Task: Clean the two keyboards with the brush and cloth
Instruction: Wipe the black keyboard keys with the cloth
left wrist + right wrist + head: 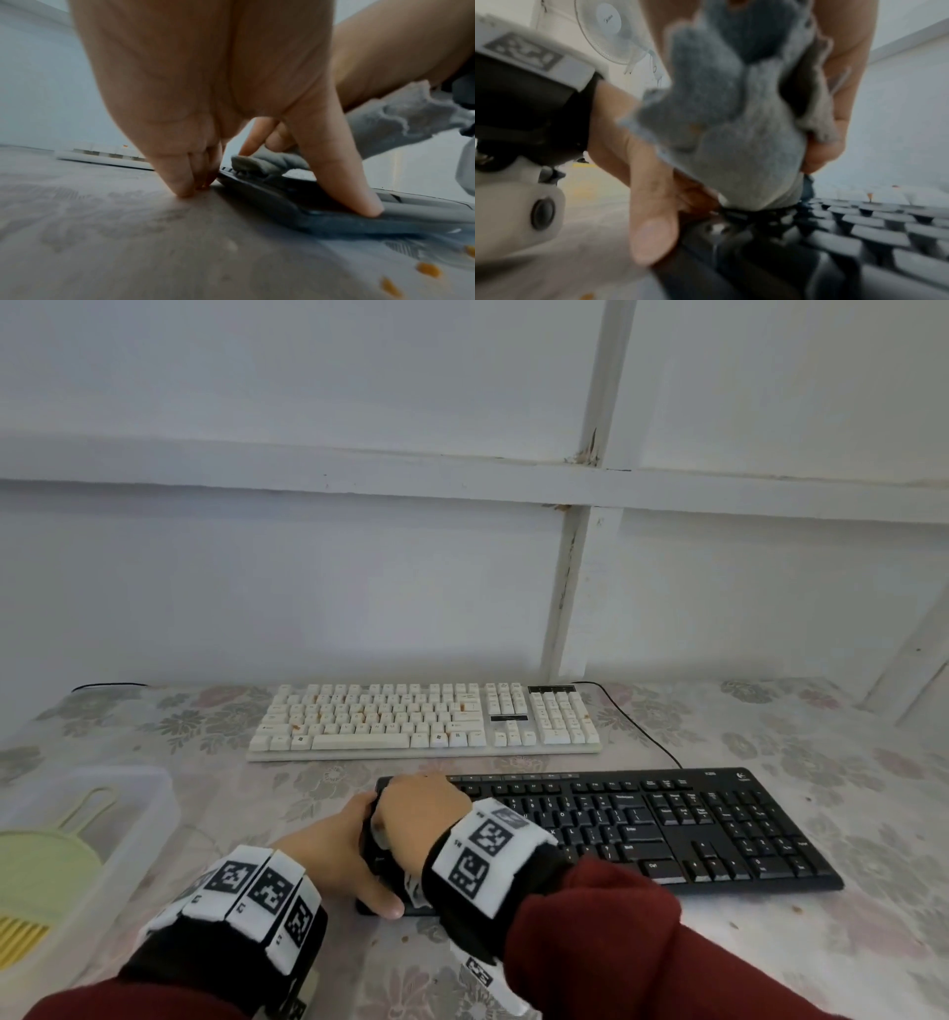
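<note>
Right hand (416, 806) sits on the left end of the black keyboard (667, 824), fingers curled around a bunched grey cloth (731, 121), pressing it down onto the keys. In the right wrist view the cloth wad bulges out under the palm and meets the key tops; loose folds hang back toward the wrist. The left wrist view shows the cloth's front edge lying on the keyboard's top surface.

Left hand (334, 850) braces the same keyboard at its left edge. Thumb (342, 178) is straight and planted on the near left corner of the case; the other fingers (180, 176) are held together, tips down on the tablecloth against the keyboard's left side. It grips nothing, just steadies.

Black keyboard lies near the front of the table, angled slightly, cable running back from its top edge. White keyboard (426, 719) sits behind it, well apart, parallel to the wall, with orange-brown specks on several keys.

Brush (46, 875), pale green with yellow bristles, lies in a translucent plastic tray (149, 793) at far left, away from both hands.

Floral tablecloth (873, 762) covers the table; a few orange crumbs (428, 270) lie on it near the black keyboard's front edge.
</note>
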Demonstrator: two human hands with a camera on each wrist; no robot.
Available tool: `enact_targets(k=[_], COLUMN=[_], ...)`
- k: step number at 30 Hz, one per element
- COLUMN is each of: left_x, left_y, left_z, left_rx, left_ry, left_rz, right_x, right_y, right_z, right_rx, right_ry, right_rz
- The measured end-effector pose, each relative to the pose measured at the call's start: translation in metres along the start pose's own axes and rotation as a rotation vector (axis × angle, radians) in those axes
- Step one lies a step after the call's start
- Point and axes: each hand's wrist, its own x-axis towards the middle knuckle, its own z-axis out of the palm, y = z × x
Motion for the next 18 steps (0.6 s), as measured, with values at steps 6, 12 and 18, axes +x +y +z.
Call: enact_targets(k=[6,12,18], left_x=[0.004,0.004,0.004], left_y=[-0.007,-0.011,-0.01], left_z=[0.0,-0.001,0.0], left_rx=[-0.046,-0.112,-0.125], left_ry=[0.015,-0.013,-0.025], left_rz=[-0.003,0.014,0.012], right_x=[-0.022,-0.043,-0.037], right_y=[0.02,0.057,0.093], right_z=[0.011,0.01,0.005], right_rx=[0.019,0.002,0.207], right_ry=[0.044,0.001,-0.035], right_rz=[0.05,0.118,0.135])
